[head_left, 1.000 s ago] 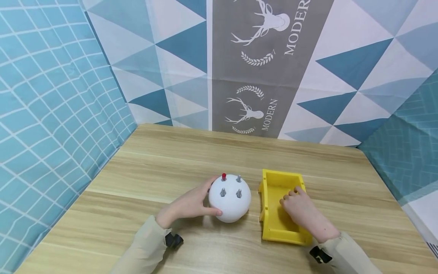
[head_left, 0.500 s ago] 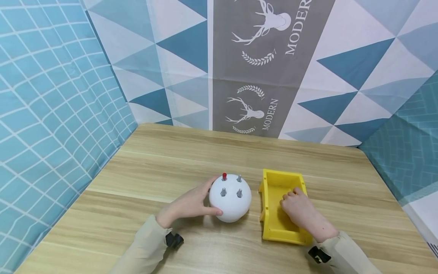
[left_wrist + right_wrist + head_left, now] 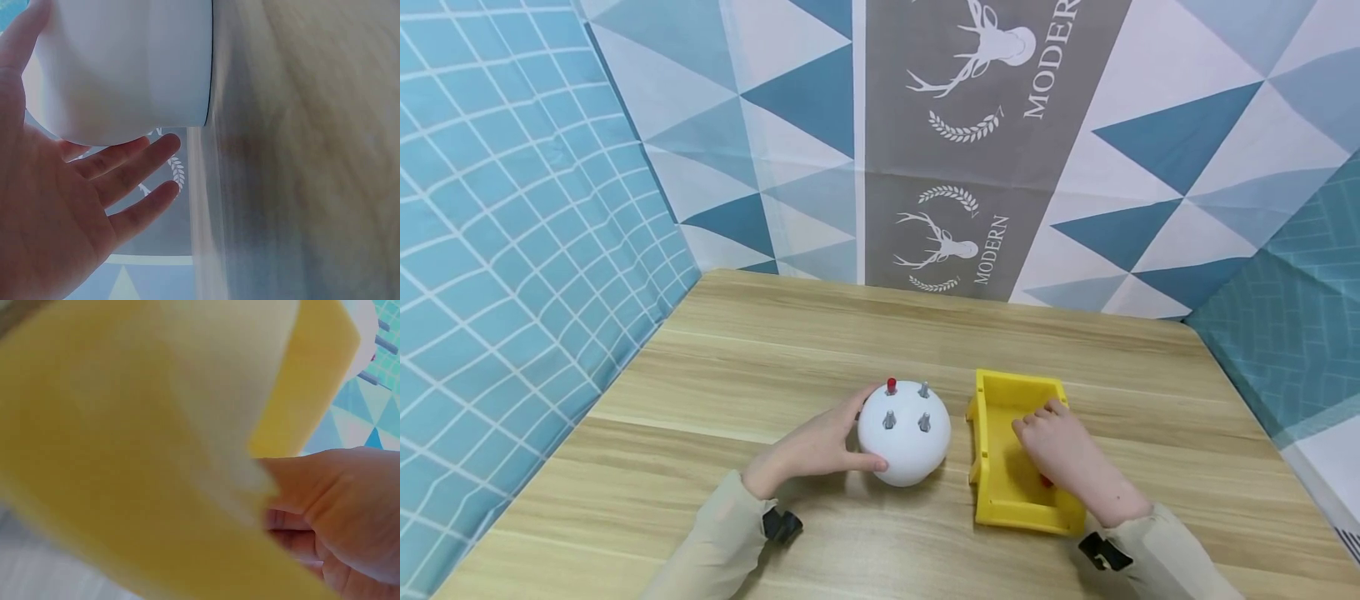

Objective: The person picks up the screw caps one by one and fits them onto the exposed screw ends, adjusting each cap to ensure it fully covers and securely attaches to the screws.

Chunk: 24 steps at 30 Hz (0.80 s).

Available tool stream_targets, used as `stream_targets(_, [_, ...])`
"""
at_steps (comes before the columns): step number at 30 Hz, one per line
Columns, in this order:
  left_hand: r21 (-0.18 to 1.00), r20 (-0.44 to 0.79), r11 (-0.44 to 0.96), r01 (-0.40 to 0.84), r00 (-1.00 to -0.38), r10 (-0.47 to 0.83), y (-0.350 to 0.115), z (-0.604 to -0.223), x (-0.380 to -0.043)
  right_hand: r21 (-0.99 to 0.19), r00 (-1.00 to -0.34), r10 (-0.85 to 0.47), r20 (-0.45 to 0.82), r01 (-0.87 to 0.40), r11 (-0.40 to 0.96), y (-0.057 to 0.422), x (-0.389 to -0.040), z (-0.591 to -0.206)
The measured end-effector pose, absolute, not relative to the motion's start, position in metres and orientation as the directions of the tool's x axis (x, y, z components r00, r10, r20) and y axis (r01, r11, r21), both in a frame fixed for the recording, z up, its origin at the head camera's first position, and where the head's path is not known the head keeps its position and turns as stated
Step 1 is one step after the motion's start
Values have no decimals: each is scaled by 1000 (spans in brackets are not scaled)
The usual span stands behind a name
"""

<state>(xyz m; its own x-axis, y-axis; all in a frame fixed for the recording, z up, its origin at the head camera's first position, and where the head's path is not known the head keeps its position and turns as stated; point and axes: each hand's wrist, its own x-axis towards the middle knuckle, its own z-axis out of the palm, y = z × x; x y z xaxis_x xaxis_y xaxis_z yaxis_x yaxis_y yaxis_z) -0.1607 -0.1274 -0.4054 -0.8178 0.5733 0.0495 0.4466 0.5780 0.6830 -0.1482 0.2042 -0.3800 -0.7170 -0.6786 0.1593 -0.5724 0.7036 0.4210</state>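
Observation:
A white rounded dome (image 3: 904, 458) sits on the table with several metal studs (image 3: 924, 423) standing up from its top. One stud, at the back left, wears a red cap (image 3: 891, 386). My left hand (image 3: 822, 443) holds the dome from the left, thumb at the front and index finger behind; its other fingers stretch out below the dome (image 3: 125, 69) in the left wrist view. My right hand (image 3: 1060, 446) is down inside a yellow bin (image 3: 1026, 517), fingers bent, fingertips hidden. A small red thing (image 3: 1046, 481) shows beneath that hand.
The wooden table (image 3: 820, 333) carries the bin just right of the dome, with a narrow gap between. A patterned cloth wall (image 3: 805, 208) rises behind, and a blue checked cloth (image 3: 535, 208) borders the left side.
My right hand has shifted slightly within the bin, and a small red thing has come into sight under it. The left hand and the dome have stayed put.

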Motion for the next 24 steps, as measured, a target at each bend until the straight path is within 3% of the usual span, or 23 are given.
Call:
stream_targets(13, [689,52,571,446,-817,575,-127,-405,-162,390,-696,-694,184,-597,701,198,-151,-366])
stream_targets(24, [685,39,584,436,-821,569,-127,-408,-162,373,-645,-700,307,-595,712,180,-156,-354])
